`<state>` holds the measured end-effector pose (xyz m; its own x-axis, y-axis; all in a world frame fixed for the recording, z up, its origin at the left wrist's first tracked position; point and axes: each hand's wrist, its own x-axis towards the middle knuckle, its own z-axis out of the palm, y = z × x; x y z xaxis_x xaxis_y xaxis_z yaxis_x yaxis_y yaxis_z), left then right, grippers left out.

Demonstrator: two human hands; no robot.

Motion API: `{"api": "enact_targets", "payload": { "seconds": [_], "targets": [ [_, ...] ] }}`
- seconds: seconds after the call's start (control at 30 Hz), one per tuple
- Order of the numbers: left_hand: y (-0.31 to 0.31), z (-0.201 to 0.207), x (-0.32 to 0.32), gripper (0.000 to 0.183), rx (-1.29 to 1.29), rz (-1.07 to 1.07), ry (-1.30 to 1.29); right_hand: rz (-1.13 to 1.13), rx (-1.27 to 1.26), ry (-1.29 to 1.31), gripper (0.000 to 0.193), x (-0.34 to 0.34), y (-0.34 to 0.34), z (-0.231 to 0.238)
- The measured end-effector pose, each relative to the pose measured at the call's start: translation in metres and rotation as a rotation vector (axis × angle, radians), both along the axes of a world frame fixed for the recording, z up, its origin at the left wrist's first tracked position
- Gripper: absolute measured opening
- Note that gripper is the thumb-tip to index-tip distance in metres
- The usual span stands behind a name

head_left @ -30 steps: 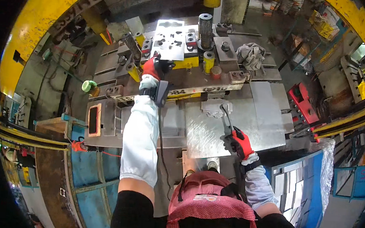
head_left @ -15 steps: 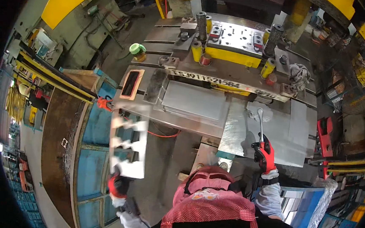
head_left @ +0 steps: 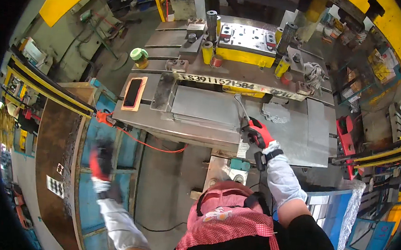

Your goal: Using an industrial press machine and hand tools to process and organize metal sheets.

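In my right hand [head_left: 257,134], gloved in red and black, is a long silver rod-shaped hand tool [head_left: 242,105] with a rounded tip. The hand is closed round its handle, by the right end of a stack of flat grey metal sheets [head_left: 206,108]. To its right are a jagged-edged metal piece [head_left: 275,112] and a wide metal sheet [head_left: 299,148]. My left hand [head_left: 101,159], in a similar glove, is over the blue-framed bin [head_left: 94,199]; motion smears its fingers. Further left, a metal sheet with cut-outs [head_left: 56,186] shows against a brown surface [head_left: 53,135], apart from the hand.
Beyond the sheets stands a press die [head_left: 244,57] with yellow blocks and dark spring-covered posts. A phone [head_left: 132,92] and a green-lidded jar [head_left: 139,58] sit at the table's left. A grey rag [head_left: 314,73] lies at right. An orange hose [head_left: 157,149] hangs along the near edge.
My left hand has let go of the cut-out sheet and moved left over the bin; the sheet is now farther left. My right hand has moved the tool left and away from me, toward the stack.
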<state>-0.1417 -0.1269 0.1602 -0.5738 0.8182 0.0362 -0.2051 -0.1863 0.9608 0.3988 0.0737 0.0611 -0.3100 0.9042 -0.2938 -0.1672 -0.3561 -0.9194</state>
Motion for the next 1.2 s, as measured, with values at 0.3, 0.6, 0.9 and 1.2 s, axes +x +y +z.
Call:
{"api": "enact_targets", "payload": {
  "seconds": [0.3,0.6,0.9,1.2],
  "targets": [
    [0.101,-0.101,0.278,0.052,-0.123,-0.822,-0.727,0.047,0.028,-0.149,0.031,-0.001,-0.020,0.080],
    [0.131,-0.154,0.296,0.016,0.050,-0.677,-0.517,0.188,0.110,-0.241,0.038,0.032,-0.076,0.124],
    [0.186,-0.045,0.293,0.012,0.196,-0.724,0.794,0.113,0.027,0.041,0.055,0.093,-0.148,0.111],
    [0.371,0.004,0.325,0.013,0.414,-0.727,1.032,-0.006,0.036,0.091,0.041,0.069,-0.052,0.126]
  ]
}}
